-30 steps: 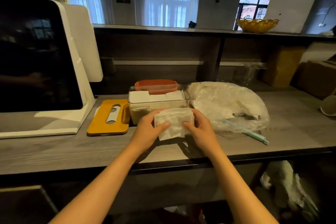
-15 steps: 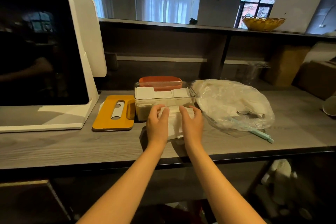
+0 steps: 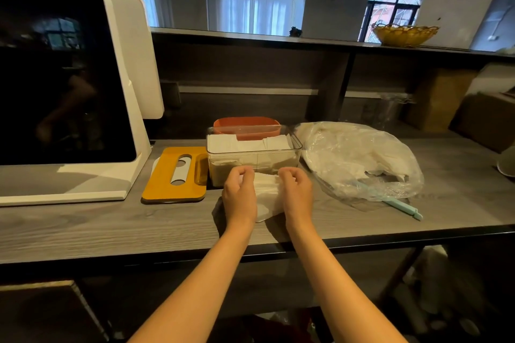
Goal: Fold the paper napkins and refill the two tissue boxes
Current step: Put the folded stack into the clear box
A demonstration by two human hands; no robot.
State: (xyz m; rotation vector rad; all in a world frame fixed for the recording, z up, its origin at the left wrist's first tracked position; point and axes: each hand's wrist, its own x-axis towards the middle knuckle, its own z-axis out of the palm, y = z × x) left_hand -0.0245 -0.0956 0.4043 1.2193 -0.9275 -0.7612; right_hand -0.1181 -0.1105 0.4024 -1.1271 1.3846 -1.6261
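Napkins [image 3: 267,198], a thin white stack, sit pinched at their far edge by the curled left hand [image 3: 239,195] and right hand [image 3: 296,194], low on the surface [image 3: 83,228] before the clear tissue box [image 3: 253,154] (already part-filled). Soft, light, slippery sheets probably need an edge grip.

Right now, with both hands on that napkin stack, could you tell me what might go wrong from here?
The left hand and right hand hold only the far edge of the napkin stack, so its loose near corner may fan out or slip apart. The clear tissue box already looks nearly full, so the stack may jam or crumple going in. The yellow lid lies right beside the box and could get nudged.
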